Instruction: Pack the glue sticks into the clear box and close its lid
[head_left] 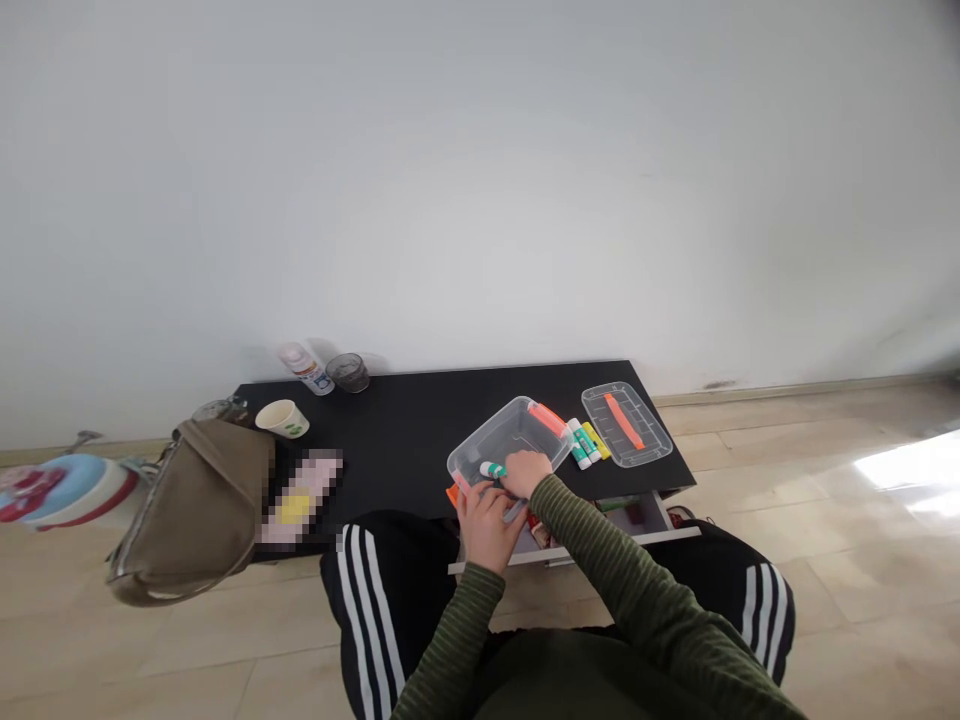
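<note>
A clear plastic box with orange latches sits on the black table, its near side toward me. My left hand is closed around the box's near left edge. Over the box, my right hand grips a white and green glue stick, which lies at a slant with one end showing past the fingers. Just right of the box are more glue sticks: two green and white ones and a yellow one. The box's clear lid with an orange handle lies flat beyond them.
Below the box an open drawer juts toward me with several items inside. On the left of the black table stand a spray can, a dark glass, a paper cup and a brown bag. A wall rises behind.
</note>
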